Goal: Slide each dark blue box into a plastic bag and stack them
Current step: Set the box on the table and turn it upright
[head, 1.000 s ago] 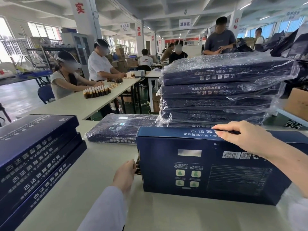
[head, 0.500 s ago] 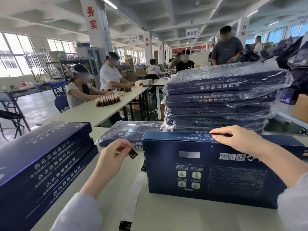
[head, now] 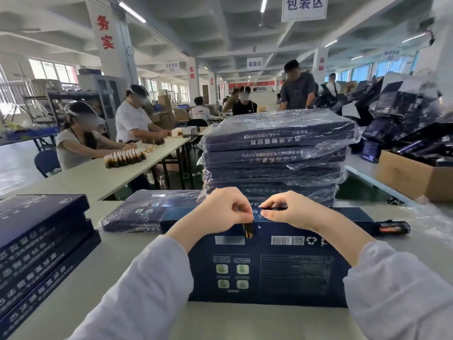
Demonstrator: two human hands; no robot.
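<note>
Centre frame, upright on the tabletop (head: pixel 245 320): box (head: pixel 269 266). Over its top edge, left hand (head: pixel 220 209) fingers clamped on a small dark tab (head: pixel 248 230), right hand (head: pixel 289 213) fingers pinched on a thin dark strip (head: pixel 273 207). Just behind, bagged stack (head: pixel 277 153); lower left, bare stack (head: pixel 36 241).

At 12 o'clock, a white hanging sign (head: pixel 304 7) reads 包装区, and a smaller white sign (head: pixel 255 63) below it reads 灌装区. At 10 o'clock, a white pillar (head: pixel 105 33) bears red 务实. The upright dark blue cardboard box (head: pixel 269 266) carries a barcode (head: pixel 279 240) and a QR code (head: pixel 298 240).
</note>
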